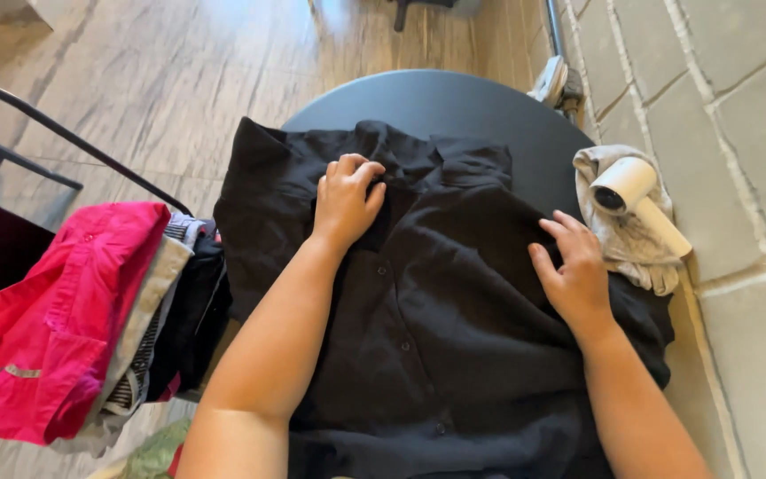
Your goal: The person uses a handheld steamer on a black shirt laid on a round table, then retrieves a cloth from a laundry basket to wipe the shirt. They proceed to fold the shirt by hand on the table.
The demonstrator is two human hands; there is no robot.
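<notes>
A black button-up shirt (454, 302) lies spread over a round dark table (489, 111), collar toward the far side. My left hand (346, 200) rests near the collar with its fingers curled, pinching the fabric of the front placket. My right hand (574, 270) presses flat on the shirt's right side, fingers apart, near the sleeve edge. Both forearms reach in from the bottom of the view.
A white handheld fabric shaver (636, 200) lies on a crumpled grey cloth (631, 244) at the table's right edge, beside a stone-tiled wall (746, 177). A pile of clothes with a pink garment (55, 319) on top hangs at the left. Wooden floor (179, 71) lies beyond.
</notes>
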